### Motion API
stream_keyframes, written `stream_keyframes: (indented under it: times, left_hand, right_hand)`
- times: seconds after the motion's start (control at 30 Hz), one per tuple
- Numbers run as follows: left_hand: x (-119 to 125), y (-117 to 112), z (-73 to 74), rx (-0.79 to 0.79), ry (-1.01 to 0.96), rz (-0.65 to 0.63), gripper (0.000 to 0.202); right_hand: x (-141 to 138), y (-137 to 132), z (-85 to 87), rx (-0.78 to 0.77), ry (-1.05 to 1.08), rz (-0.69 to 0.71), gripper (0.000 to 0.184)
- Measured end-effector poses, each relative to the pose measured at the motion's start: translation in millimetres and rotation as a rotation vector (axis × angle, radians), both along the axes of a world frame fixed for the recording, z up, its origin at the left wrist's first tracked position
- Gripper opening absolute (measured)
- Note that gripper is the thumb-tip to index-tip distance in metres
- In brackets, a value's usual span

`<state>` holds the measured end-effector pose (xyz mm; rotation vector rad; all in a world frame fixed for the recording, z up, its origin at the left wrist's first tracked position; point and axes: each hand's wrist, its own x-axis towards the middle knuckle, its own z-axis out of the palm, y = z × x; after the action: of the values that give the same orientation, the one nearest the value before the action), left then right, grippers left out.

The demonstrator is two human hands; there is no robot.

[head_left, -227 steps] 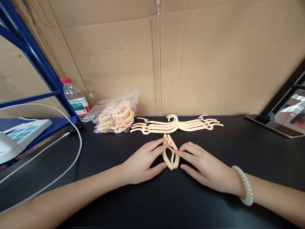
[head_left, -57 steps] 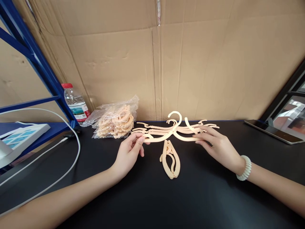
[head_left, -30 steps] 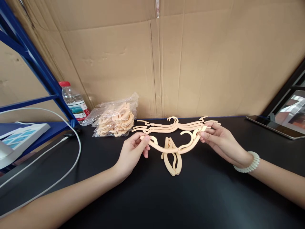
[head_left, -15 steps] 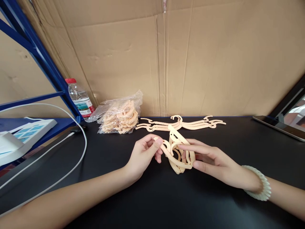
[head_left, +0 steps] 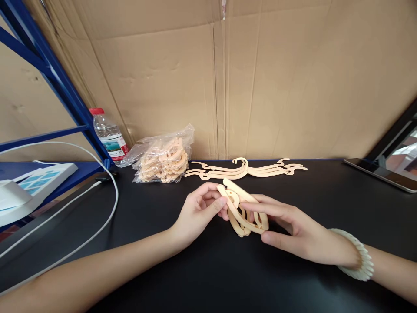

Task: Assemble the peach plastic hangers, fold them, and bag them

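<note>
Two hands, left hand (head_left: 199, 213) and right hand (head_left: 286, 228), each held a closed grip on one folded hanger (head_left: 243, 208), just above the surface (head_left: 208, 278). Folding appeared nearly complete. Judged next need: lay it squarely on the folded hanger beneath.

Table (head_left: 163, 261): folded hanger (head_left: 243, 211) at centre, held between left hand (head_left: 200, 213) at its 9 o'clock and right hand (head_left: 291, 228) at its 3 o'clock. Row of open hangers (head_left: 244, 169) at 12 o'clock, against cardboard wall (head_left: 260, 87). Bag of hangers (head_left: 163, 156) at 10 o'clock; bottle (head_left: 106, 134) beyond it. Cable (head_left: 107, 217) at 9 o'clock. Tablet (head_left: 381, 174) at 2 o'clock.
</note>
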<state>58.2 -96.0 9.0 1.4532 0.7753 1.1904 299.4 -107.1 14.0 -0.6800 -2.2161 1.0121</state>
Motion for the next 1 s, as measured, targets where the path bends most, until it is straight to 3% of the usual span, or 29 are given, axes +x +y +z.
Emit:
stream_keyframes:
  times: [0.13, 0.37, 0.53, 0.67, 0.8, 1.0]
  left_hand:
    - [0, 0, 0.3, -0.024, -0.005, -0.027, 0.021]
    - [0, 0, -0.7, -0.063, -0.015, -0.048, 0.021]
    - [-1, 2, -2.0, -0.044, -0.012, -0.033, 0.024]
    - [1, 3, -4.0, -0.031, 0.038, -0.056, 0.025]
    - [3, 1, -3.6, -0.005, 0.094, -0.168, 0.024]
    - [-2, -1, -2.5, 0.033, 0.162, -0.142, 0.008]
  right_hand:
    - [-1, -3, 0.5, -0.046, 0.034, 0.079, 0.055]
    - [-5, -7, 1.5, -0.078, 0.054, 0.078, 0.059]
    - [1, -2, 1.9, -0.057, 0.063, -0.027, 0.054]
    - [5, 3, 0.8, -0.14, 0.123, -0.188, 0.045]
    - [0, 3, -2.5, -0.253, 0.12, -0.112, 0.046]
    - [-1, 5, -5.7, -0.305, 0.153, -0.096, 0.043]
